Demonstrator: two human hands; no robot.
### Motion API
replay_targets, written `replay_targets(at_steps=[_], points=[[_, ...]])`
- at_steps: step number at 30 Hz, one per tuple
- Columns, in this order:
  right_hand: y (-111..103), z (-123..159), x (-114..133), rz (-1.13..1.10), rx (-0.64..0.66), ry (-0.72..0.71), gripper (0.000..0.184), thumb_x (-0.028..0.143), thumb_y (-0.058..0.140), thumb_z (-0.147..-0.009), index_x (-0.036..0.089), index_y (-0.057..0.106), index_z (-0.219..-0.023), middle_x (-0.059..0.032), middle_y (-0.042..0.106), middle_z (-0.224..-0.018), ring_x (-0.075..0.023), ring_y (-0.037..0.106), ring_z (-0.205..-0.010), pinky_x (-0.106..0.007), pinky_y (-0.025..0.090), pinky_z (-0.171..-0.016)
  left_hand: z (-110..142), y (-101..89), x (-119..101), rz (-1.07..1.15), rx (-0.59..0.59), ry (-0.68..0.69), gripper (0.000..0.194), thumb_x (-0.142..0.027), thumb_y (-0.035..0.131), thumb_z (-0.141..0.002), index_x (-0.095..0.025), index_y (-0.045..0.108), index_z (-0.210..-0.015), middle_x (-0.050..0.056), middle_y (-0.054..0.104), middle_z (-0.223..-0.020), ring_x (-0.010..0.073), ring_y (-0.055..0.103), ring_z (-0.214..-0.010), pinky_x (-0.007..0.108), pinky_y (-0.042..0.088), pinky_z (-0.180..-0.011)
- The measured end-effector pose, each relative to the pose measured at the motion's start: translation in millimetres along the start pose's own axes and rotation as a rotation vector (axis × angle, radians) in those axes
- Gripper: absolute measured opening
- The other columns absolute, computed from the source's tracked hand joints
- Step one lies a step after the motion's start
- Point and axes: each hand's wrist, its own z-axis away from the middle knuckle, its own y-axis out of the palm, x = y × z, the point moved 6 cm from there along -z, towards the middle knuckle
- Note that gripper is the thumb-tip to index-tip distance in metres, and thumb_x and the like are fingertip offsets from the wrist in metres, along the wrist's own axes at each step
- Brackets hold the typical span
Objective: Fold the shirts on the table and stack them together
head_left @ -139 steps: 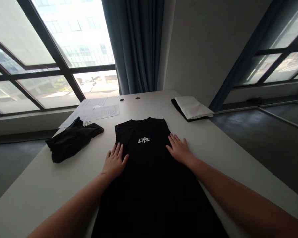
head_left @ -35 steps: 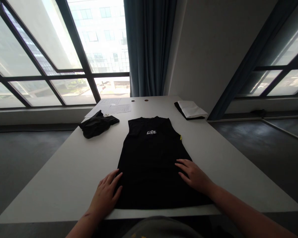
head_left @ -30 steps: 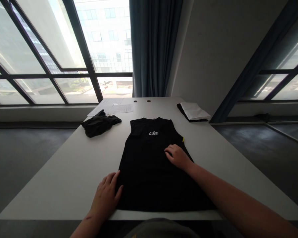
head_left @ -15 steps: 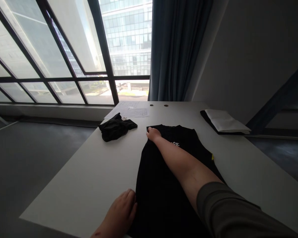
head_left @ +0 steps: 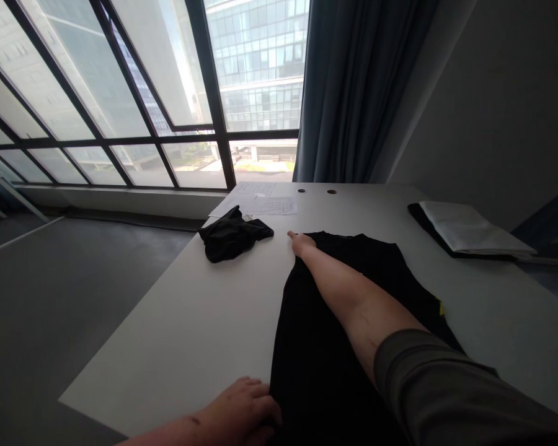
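Observation:
A black shirt (head_left: 381, 272) lies flat and lengthwise on the white table (head_left: 204, 322). My right arm stretches across it, and my right hand (head_left: 300, 243) is closed on the shirt's far left shoulder corner. My left hand (head_left: 244, 410) sits at the near left corner by the table's front edge, fingers curled onto the hem. My forearm hides the print on the chest. A small yellow tag (head_left: 441, 308) shows at the shirt's right edge.
A crumpled black garment (head_left: 233, 238) lies left of the shirt's far end, with paper sheets (head_left: 260, 204) behind it. At the far right a folded white cloth (head_left: 469, 226) rests on a dark one. Windows and a blue curtain (head_left: 353, 93) stand beyond the table.
My right hand has left the shirt's right side and reached across to its far left shoulder. My left hand has slid to the near hem and curled. The view has swung left.

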Motion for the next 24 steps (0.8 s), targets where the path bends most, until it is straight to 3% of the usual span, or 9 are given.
replay_targets(at_steps=[5,13,19,22,24], points=[[-16.3,-1.7,-14.4,-0.051,-0.061,-0.024,0.036,0.026,0.050,-0.102,0.016,0.069,-0.132,-0.0189,0.068,-0.134,-0.0283,0.067,-0.117,-0.038,0.052,-0.098,1.6,-18.1,-14.4,0.181,-0.064,-0.096,0.024,-0.011,0.061,-0.083,-0.027,0.063,-0.101,-0.002,0.070,-0.111,0.0145,0.066,-0.097,0.024,0.051,-0.090],[-65.5,24.0,-75.5,-0.102,-0.207,-0.007,0.036,0.027,0.047,-0.100,0.017,0.074,-0.123,-0.0127,0.074,-0.127,-0.0261,0.066,-0.120,-0.029,0.048,-0.101,-4.3,-15.0,-56.4,0.253,-0.279,-0.094,0.038,-0.005,0.058,-0.073,-0.024,0.055,-0.105,0.002,0.064,-0.108,0.0143,0.059,-0.092,0.025,0.050,-0.086],[-88.7,49.1,-137.3,-0.115,-0.203,0.090,0.048,0.030,0.045,-0.100,0.014,0.065,-0.141,-0.0150,0.067,-0.140,-0.0292,0.062,-0.129,-0.033,0.048,-0.107,-27.0,-24.1,-121.1,0.185,-0.179,-0.028,0.049,-0.007,0.058,-0.072,-0.027,0.058,-0.117,0.003,0.066,-0.119,0.0162,0.064,-0.098,0.026,0.053,-0.090],[-78.8,62.7,-162.1,-0.106,-0.145,0.140,0.062,0.034,0.046,-0.101,0.013,0.047,-0.159,-0.0180,0.054,-0.155,-0.0321,0.051,-0.142,-0.039,0.042,-0.116,-40.6,-24.4,-148.4,0.153,-0.080,0.002,0.049,-0.016,0.062,-0.079,-0.029,0.059,-0.126,0.002,0.068,-0.124,0.0190,0.067,-0.102,0.031,0.054,-0.094],[-65.6,71.7,-174.4,-0.090,-0.102,0.184,0.070,0.038,0.046,-0.102,0.015,0.032,-0.166,-0.0185,0.039,-0.166,-0.0361,0.035,-0.154,-0.049,0.034,-0.122,-52.8,-18.2,-155.8,0.141,-0.023,0.014,0.041,-0.026,0.063,-0.086,-0.029,0.061,-0.127,0.002,0.071,-0.120,0.0202,0.069,-0.101,0.033,0.055,-0.094]])
